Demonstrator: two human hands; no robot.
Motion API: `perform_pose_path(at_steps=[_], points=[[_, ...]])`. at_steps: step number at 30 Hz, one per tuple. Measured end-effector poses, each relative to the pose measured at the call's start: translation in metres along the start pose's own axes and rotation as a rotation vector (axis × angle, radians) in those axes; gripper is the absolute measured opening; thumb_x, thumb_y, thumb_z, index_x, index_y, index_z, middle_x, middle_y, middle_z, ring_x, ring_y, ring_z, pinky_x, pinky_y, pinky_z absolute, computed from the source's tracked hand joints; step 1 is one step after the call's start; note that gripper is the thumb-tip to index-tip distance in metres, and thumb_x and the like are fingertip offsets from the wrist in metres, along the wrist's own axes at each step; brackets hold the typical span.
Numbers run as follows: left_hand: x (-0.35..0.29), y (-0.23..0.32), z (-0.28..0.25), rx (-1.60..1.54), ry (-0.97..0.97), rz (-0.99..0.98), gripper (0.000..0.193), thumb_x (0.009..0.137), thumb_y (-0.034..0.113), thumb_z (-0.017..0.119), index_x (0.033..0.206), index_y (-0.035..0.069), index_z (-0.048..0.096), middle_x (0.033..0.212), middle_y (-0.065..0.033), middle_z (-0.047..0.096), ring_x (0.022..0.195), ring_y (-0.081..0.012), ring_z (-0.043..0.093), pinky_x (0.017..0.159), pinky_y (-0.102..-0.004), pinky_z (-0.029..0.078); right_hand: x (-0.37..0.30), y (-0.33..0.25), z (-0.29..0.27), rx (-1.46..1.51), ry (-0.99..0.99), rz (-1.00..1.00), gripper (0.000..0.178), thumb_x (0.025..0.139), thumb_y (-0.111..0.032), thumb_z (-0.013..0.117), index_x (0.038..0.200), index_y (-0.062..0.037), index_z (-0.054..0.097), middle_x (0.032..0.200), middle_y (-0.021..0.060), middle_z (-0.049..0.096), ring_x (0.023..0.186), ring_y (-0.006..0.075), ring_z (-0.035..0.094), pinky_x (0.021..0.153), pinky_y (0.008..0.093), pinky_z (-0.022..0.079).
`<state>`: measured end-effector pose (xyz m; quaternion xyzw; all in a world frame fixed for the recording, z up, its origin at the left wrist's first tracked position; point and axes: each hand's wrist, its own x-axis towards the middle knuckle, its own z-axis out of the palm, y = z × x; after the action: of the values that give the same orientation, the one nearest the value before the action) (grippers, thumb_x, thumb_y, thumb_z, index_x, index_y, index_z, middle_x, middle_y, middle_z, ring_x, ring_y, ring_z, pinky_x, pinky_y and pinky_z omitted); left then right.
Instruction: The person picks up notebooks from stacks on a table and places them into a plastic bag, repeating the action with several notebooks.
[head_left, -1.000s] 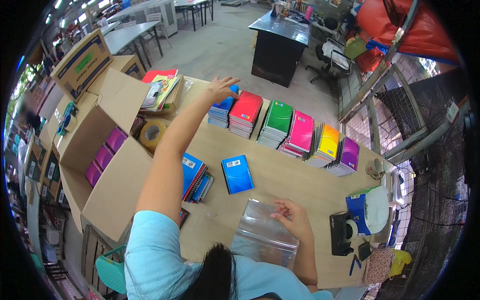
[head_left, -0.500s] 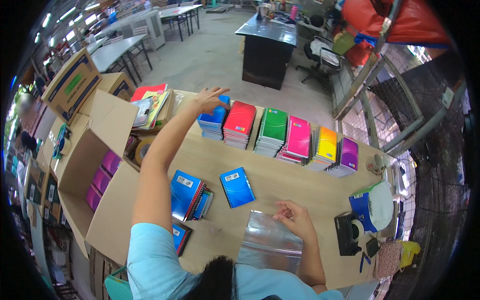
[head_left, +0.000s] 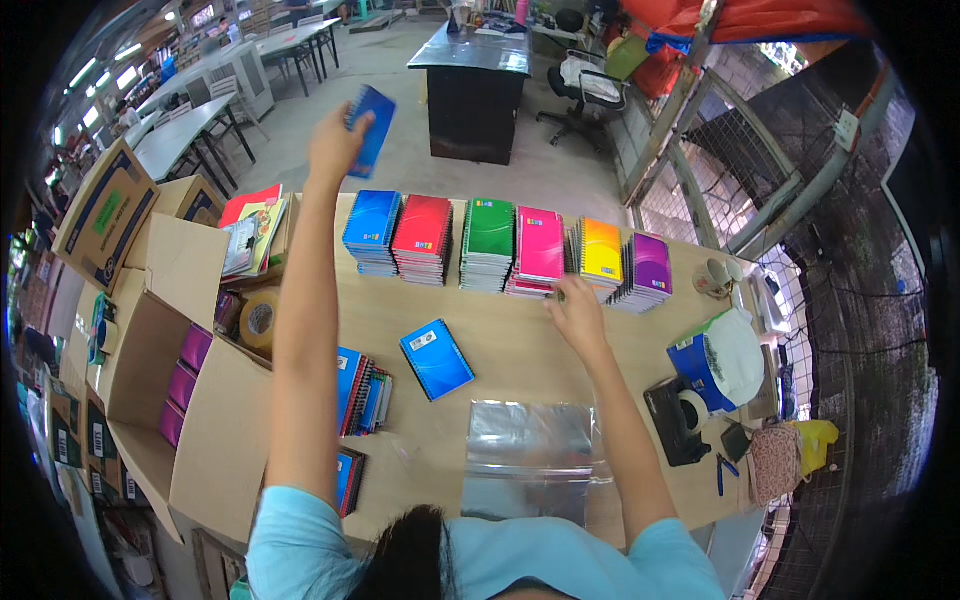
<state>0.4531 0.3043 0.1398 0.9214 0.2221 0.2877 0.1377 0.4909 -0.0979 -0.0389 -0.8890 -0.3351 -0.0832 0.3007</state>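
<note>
In the upper left part of the frame we see the left hand [head_left: 335,150] lifted, and its fingers are clamped on a blue notebook [head_left: 374,132], which is tilted and a little blurred, above the row of piles. The right hand [head_left: 578,312] is right of the centre, close to the lower ends of the pink pile [head_left: 540,245] and the yellow pile [head_left: 600,250]; its fingers are bent, but we cannot tell if they are together or apart, nor if they touch a pile. In the same row, across the middle of the frame, we find from left to right the blue pile [head_left: 372,220], the red pile [head_left: 424,228] and the green pile [head_left: 488,232], and at the right end the purple pile [head_left: 651,265]. Below this row a lone notebook [head_left: 437,360], also blue, lies slanted on the tabletop [head_left: 420,460]. Under it, in the lower middle, a clear bag [head_left: 528,440] lies flat between the two arms. Just right of the left forearm we see a mixed stack [head_left: 350,375]. At the left, an open box [head_left: 220,430] holds purple notebooks [head_left: 183,385], and a tape roll [head_left: 259,318] stands beside it. At the lower right there is a black dispenser [head_left: 672,425].
</note>
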Motion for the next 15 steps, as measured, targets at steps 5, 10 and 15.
perform_pose_path(at_steps=[5,10,15], points=[[-0.1,0.066,0.005,-1.356,0.142,-0.352,0.05,0.094,0.034,0.057,0.127,-0.001,0.044,0.111,-0.0135,0.058,0.093,-0.0197,0.06,0.077,-0.0326,0.052,0.048,0.045,0.036,-0.262,0.066,-0.261,0.047,0.078,-0.026,0.069,0.116,0.0002,0.058,0.121,0.019,0.055,0.112,0.0391,0.05,0.098,0.0451,0.04],[-0.249,0.055,0.086,-1.777,-0.276,-0.704,0.052,0.094,0.037,0.054,0.132,0.004,0.04,0.12,-0.0133,0.057,0.101,-0.0253,0.061,0.087,-0.0439,0.053,0.082,0.06,-0.02,-0.211,0.066,0.647,0.056,0.078,-0.034,0.071,0.12,-0.0008,0.057,0.121,0.0241,0.053,0.115,0.0386,0.049,0.098,0.0465,0.041],[-0.28,0.059,0.144,-2.106,-0.546,-0.888,0.049,0.096,0.036,0.05,0.135,0.011,0.037,0.127,-0.014,0.054,0.109,-0.0282,0.059,0.089,-0.0476,0.052,0.09,0.066,-0.031,-0.325,0.091,0.908,0.057,0.071,-0.032,0.077,0.112,0.002,0.058,0.11,0.0251,0.061,0.107,0.037,0.059,0.09,0.0456,0.048]])
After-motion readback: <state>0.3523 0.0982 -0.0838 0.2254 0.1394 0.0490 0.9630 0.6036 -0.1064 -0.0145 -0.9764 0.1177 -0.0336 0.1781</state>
